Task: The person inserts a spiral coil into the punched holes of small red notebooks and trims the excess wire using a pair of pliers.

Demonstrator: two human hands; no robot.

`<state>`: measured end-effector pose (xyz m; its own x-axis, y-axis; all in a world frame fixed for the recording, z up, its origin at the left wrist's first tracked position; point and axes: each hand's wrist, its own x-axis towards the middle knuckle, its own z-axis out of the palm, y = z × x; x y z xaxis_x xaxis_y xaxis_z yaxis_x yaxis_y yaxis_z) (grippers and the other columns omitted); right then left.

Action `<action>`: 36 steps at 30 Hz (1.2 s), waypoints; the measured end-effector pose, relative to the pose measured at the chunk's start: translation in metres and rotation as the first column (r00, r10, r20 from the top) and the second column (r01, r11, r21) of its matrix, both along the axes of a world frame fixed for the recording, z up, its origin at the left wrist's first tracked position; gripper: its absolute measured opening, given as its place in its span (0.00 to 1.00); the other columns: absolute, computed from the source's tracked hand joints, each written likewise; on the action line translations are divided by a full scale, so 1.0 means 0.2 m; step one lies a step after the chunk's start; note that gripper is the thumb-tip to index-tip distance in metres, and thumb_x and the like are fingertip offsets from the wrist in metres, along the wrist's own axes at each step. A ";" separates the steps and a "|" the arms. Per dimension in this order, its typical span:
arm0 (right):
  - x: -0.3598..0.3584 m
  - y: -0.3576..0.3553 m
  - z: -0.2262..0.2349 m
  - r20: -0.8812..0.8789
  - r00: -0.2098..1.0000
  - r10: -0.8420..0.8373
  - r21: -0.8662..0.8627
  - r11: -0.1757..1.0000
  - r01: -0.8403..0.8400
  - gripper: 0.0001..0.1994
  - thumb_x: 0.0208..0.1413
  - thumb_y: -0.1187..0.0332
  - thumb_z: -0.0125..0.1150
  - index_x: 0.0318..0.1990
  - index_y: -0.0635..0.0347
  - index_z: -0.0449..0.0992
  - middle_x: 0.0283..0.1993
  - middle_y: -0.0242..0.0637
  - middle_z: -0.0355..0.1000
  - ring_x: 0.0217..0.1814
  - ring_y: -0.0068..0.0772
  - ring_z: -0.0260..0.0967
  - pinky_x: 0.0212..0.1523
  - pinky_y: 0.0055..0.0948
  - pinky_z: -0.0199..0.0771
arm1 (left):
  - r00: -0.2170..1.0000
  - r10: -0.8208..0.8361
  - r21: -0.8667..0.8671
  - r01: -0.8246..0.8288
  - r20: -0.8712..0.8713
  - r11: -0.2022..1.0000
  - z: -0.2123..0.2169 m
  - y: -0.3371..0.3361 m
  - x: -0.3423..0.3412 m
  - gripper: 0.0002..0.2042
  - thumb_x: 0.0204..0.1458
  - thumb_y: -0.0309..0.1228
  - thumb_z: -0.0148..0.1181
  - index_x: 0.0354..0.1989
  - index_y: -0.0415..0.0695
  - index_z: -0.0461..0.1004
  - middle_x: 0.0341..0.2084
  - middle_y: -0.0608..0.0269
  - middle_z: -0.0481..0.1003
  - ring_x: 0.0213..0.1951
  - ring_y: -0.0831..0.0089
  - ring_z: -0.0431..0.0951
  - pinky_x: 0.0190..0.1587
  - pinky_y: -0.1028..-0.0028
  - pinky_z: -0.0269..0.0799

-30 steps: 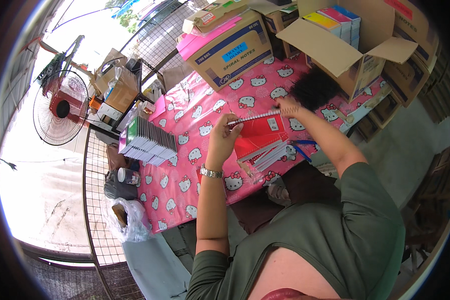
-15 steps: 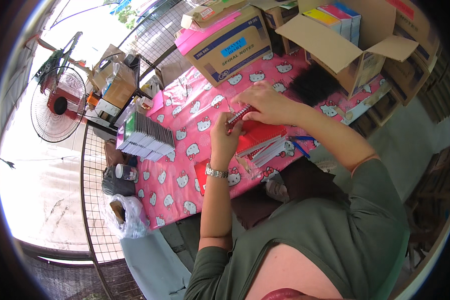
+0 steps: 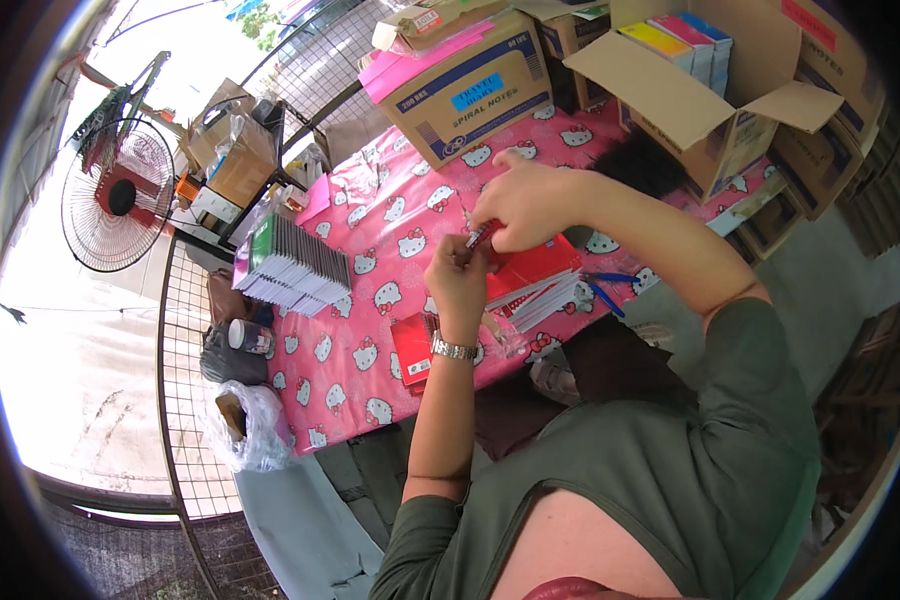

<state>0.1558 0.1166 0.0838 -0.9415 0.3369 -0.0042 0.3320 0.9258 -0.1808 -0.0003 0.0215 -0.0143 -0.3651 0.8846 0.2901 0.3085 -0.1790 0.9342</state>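
My left hand [image 3: 457, 282], with a metal watch on its wrist, and my right hand [image 3: 530, 205] meet above a table covered in a pink cartoon-cat cloth [image 3: 345, 375]. Both pinch a thin red and white strip [image 3: 480, 238] between their fingertips. Just under the hands lie red spiral notebooks [image 3: 536, 268] in a loose pile. One more small red notebook [image 3: 411, 349] sits near the table's front edge, left of my left wrist.
A slanted stack of thin notebooks [image 3: 292, 268] stands on the table's left. Blue-handled pliers [image 3: 600, 292] lie right of the red pile. Cardboard boxes [image 3: 465, 95] and an open box [image 3: 715, 95] line the back. A fan [image 3: 118, 195] and wire fence [image 3: 185, 400] stand left.
The hands have come closer together over the red notebooks. The long thin piece that stretched between them a second ago now shows only as a short strip at the fingertips.
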 end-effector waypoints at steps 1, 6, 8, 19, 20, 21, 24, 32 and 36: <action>-0.04 -0.01 0.00 0.080 0.997 -0.010 -0.023 1.000 0.012 0.15 0.55 0.60 0.57 0.46 0.54 0.81 0.49 0.38 0.78 0.56 0.40 0.73 0.68 0.55 0.49 | 1.000 0.007 0.061 -0.008 0.018 0.998 -0.03 0.00 -0.01 0.07 0.56 0.19 0.61 0.39 0.34 0.70 0.27 0.64 0.73 0.29 0.79 0.78 0.30 0.77 0.82; 0.03 0.07 -0.13 -0.628 0.778 -0.009 0.116 0.988 0.106 0.15 0.52 0.64 0.59 0.46 0.57 0.80 0.48 0.43 0.78 0.51 0.43 0.76 0.62 0.47 0.63 | 0.994 0.005 0.057 0.001 -0.105 0.998 -0.02 0.00 0.01 0.07 0.59 0.22 0.60 0.40 0.36 0.68 0.27 0.66 0.68 0.28 0.82 0.75 0.26 0.76 0.83; 0.16 0.12 -0.22 -0.860 0.428 -0.280 -0.173 0.947 0.271 0.14 0.54 0.65 0.57 0.46 0.59 0.80 0.44 0.47 0.78 0.52 0.45 0.75 0.53 0.42 0.71 | 0.998 0.008 0.076 -0.003 -0.058 0.997 0.00 -0.02 0.01 0.07 0.59 0.23 0.60 0.39 0.36 0.68 0.26 0.67 0.68 0.27 0.83 0.73 0.25 0.76 0.83; 0.57 -0.26 -1.51 -0.403 0.596 -0.695 -0.097 0.680 0.727 0.26 0.54 0.59 0.64 0.59 0.59 0.71 0.51 0.45 0.72 0.56 0.50 0.66 0.62 0.50 0.62 | 0.994 0.058 0.140 -0.045 -0.097 0.989 -0.05 -0.02 0.05 0.09 0.61 0.27 0.60 0.33 0.37 0.68 0.23 0.70 0.66 0.23 0.86 0.67 0.23 0.76 0.83; 0.58 -0.23 -1.46 -0.498 0.474 -0.727 -0.213 0.632 0.745 0.26 0.53 0.60 0.65 0.59 0.58 0.71 0.52 0.45 0.72 0.56 0.49 0.66 0.62 0.49 0.61 | 0.995 0.060 0.166 -0.046 -0.077 0.985 -0.04 -0.02 0.07 0.09 0.61 0.27 0.60 0.33 0.36 0.68 0.22 0.68 0.66 0.23 0.85 0.69 0.23 0.76 0.81; 0.57 -0.18 -1.38 -0.575 0.339 -0.745 -0.331 0.590 0.737 0.26 0.53 0.60 0.65 0.59 0.57 0.72 0.52 0.44 0.72 0.56 0.48 0.66 0.62 0.48 0.61 | 0.996 0.066 0.196 -0.053 -0.060 0.979 -0.03 -0.01 0.09 0.09 0.61 0.27 0.60 0.32 0.36 0.68 0.21 0.67 0.66 0.23 0.85 0.70 0.22 0.77 0.80; 0.43 -0.22 -0.82 -0.795 0.217 -0.567 -0.386 0.748 0.540 0.26 0.52 0.61 0.67 0.59 0.56 0.73 0.52 0.42 0.72 0.55 0.48 0.66 0.63 0.46 0.59 | 0.994 0.057 0.175 -0.041 -0.089 0.984 -0.03 -0.02 0.06 0.09 0.61 0.26 0.59 0.33 0.35 0.68 0.20 0.65 0.67 0.23 0.83 0.72 0.21 0.77 0.78; 0.18 -0.36 -0.41 -0.782 0.516 -0.348 -0.297 0.937 0.181 0.25 0.50 0.63 0.70 0.57 0.57 0.75 0.53 0.41 0.73 0.58 0.46 0.67 0.62 0.43 0.64 | 0.957 0.063 0.182 -0.011 -0.285 0.983 -0.15 0.02 -0.05 0.06 0.62 0.23 0.57 0.34 0.36 0.67 0.28 0.65 0.70 0.30 0.81 0.76 0.25 0.75 0.83; 0.18 -0.35 -0.44 -0.774 0.510 -0.374 -0.280 0.926 0.254 0.26 0.49 0.63 0.71 0.57 0.57 0.75 0.53 0.42 0.73 0.58 0.46 0.66 0.64 0.43 0.62 | 0.978 0.052 0.171 -0.017 -0.203 0.985 -0.06 0.00 0.03 0.04 0.61 0.22 0.56 0.36 0.35 0.68 0.30 0.62 0.73 0.31 0.78 0.78 0.25 0.74 0.84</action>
<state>0.1926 0.0474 -0.0048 -0.3984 0.6642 0.6326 0.2559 0.7428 -0.6187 0.0056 0.0206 -0.0262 -0.3112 0.8050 0.5052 0.4998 -0.3135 0.8074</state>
